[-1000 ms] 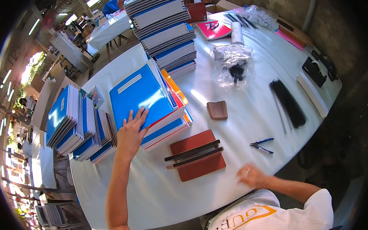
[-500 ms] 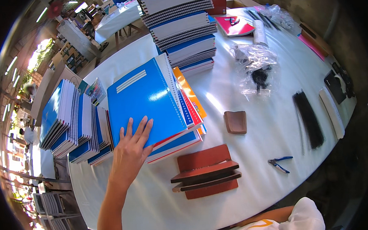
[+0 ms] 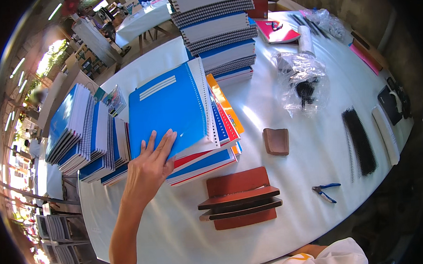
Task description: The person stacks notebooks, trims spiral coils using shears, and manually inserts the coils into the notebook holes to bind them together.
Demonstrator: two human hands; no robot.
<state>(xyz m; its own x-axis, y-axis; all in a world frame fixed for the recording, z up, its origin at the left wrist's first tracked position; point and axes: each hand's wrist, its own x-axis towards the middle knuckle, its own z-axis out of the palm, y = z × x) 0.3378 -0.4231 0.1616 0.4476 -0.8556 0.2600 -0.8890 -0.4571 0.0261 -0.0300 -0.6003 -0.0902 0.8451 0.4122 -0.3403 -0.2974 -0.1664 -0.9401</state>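
My left hand (image 3: 149, 170) is at the near edge of a blue punched notebook cover (image 3: 166, 112), fingers on top and thumb at the edge beneath. The cover's near right corner is raised, with white punched sheets (image 3: 206, 140) under it. Below lie unbound books with red, blue and orange covers (image 3: 225, 110), in a stack with another blue-covered block (image 3: 201, 166). My right hand is out of sight; only a bit of forearm and a white sleeve (image 3: 342, 254) show at the lower edge.
Spiral notebooks stand in a tall stack (image 3: 216, 30) behind and lower piles (image 3: 74, 126) at left. A reddish-brown wooden block stand (image 3: 240, 197), a small brown block (image 3: 276, 141), blue-handled pliers (image 3: 325, 192), black spiral coils (image 3: 359, 142) and a plastic bag (image 3: 304, 83) lie rightward.
My left hand's fingers have drawn closer together at the cover's edge. The near right corner of the cover has lifted, exposing more white sheets and red below. The view has shifted slightly.
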